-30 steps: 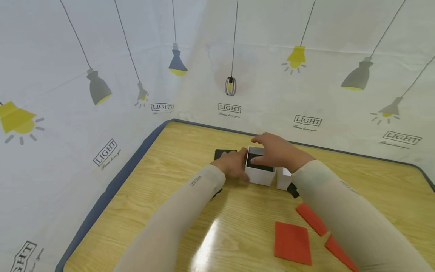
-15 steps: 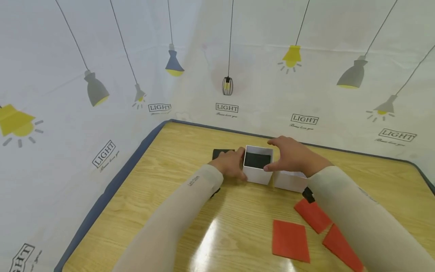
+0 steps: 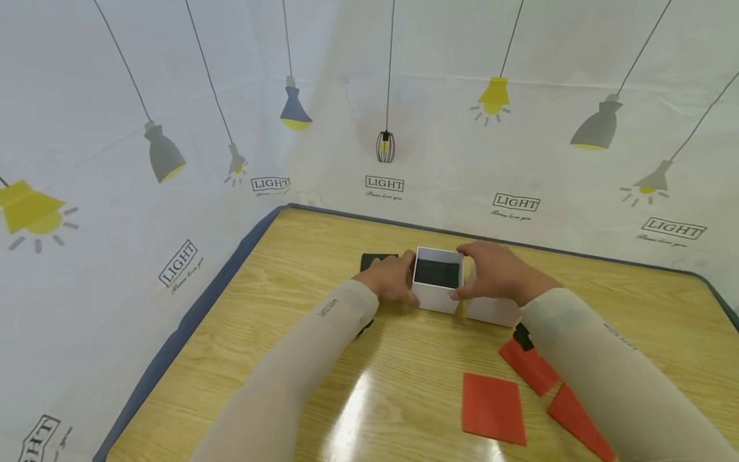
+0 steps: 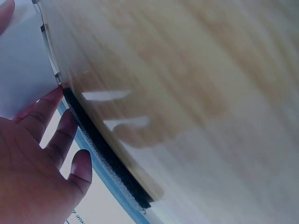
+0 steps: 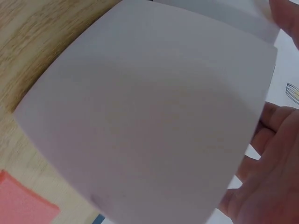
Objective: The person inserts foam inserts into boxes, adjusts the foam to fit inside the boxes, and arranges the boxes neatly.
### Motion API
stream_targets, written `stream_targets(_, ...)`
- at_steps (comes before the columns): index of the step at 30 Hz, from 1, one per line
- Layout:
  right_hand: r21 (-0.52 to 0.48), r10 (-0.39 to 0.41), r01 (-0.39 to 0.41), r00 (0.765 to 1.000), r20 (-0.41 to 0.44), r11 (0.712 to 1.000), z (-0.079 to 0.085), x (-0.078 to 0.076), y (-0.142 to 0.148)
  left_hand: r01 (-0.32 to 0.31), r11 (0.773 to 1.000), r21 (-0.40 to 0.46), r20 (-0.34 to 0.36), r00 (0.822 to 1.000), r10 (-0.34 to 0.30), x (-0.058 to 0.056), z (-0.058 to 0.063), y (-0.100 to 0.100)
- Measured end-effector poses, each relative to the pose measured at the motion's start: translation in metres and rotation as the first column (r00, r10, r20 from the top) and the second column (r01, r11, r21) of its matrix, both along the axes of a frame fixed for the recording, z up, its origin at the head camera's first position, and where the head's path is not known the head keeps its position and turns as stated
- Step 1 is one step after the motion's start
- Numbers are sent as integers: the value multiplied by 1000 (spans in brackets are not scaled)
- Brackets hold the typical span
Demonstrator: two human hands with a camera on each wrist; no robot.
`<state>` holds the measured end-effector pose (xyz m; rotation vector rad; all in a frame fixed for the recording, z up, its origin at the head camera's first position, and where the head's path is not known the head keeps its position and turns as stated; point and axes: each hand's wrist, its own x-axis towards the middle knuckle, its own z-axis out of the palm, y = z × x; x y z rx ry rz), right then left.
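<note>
A small white box [image 3: 435, 299] with its top uncovered stands on the table, a flat black piece [image 3: 437, 273] lying inside it. My left hand [image 3: 389, 278] grips the box's left side, thumb toward the front and fingers toward the back. On the right side, my right hand [image 3: 498, 271] holds the same box between thumb and fingertips at the front and back corners. Directly to the right, partly under that hand, sits a second white box [image 3: 492, 312]; its pale face [image 5: 149, 107] fills most of the right wrist view. Beyond my left hand lies a black foam slab [image 4: 105, 151].
Several red squares, among them a flat one [image 3: 493, 409] and a tilted one [image 3: 526, 366], lie on the wooden table [image 3: 260, 308] at front right. A dark blue edge strip [image 3: 190, 308] borders the table, with a lamp-printed white curtain [image 3: 450, 128] behind.
My right hand has moved from over the box's opening to its right side, and its thumb and fingers have closed onto the corners. The left hand stays at the box's left side.
</note>
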<state>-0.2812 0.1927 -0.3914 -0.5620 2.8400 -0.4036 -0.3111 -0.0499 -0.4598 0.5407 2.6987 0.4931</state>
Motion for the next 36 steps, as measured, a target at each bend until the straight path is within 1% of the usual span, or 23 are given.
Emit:
stream_targets(6,-41,10,-10,1000,4,999,-4,-2,0,-4,1000,6,3,1000,4,1,1,-1)
stream_targets(13,-90,-15,19,999,44,996,-6,-1,-1,3,1000,-9,-8,1000,-4,0,1,-2)
stream_targets(22,-78,-27,31,998,59,996,-6,-1,0,6,999,37,54,998,-8,0,7,-3)
stream_targets(25,-73,-29,34,998,64,997,-5,-1,1,10,999,44,57,998,-13,1,11,-4)
stream_targets(27,-72,-29,34,998,64,997,-5,-1,1,17,999,50,52,998,-20,1,15,-8)
stream_targets(31,-60,-23,26,998,50,998,-8,-3,-2,37,998,54,26,999,-38,-1,24,-22)
stream_targets(33,-53,-24,26,999,39,998,-9,-3,-2,36,998,55,7,999,-36,-4,28,-31)
stream_targets(36,-46,-28,29,999,30,999,-9,-2,0,8,999,49,-21,1000,-7,-9,32,-44)
